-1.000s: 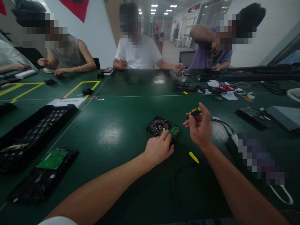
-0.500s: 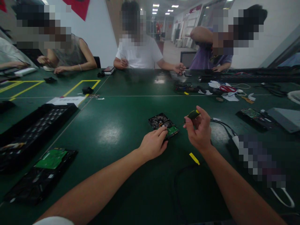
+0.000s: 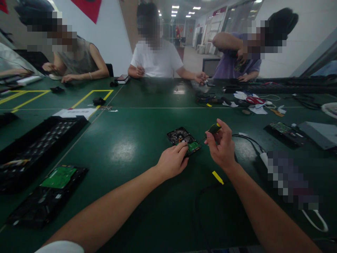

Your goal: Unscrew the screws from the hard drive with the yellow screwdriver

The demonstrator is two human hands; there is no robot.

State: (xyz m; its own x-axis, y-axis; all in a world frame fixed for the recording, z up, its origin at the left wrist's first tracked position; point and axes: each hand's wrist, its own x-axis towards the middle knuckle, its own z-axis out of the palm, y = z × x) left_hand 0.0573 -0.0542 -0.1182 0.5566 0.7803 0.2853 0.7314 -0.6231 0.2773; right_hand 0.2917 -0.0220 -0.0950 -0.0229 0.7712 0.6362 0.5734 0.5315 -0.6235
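Note:
A hard drive (image 3: 177, 135) with a green circuit board lies on the dark green table, in the middle of the view. My left hand (image 3: 173, 160) rests on its near edge, fingers together and gripping it, the fingertips over the circuit board. Just right of the drive, my right hand (image 3: 223, 146) is closed round a screwdriver (image 3: 212, 130) with a black and yellow handle. The thin shaft slants down toward the drive's right edge; whether the tip touches it I cannot tell.
More drives lie at the left (image 3: 59, 177) and right (image 3: 285, 131). A long black tray (image 3: 44, 144) stands at the left. A cable with a yellow tag (image 3: 218, 177) runs below my right hand. Three people sit across the table (image 3: 142, 119).
My right hand has moved slightly left with the screwdriver, closer to the drive. My left hand and the drive have stayed in place.

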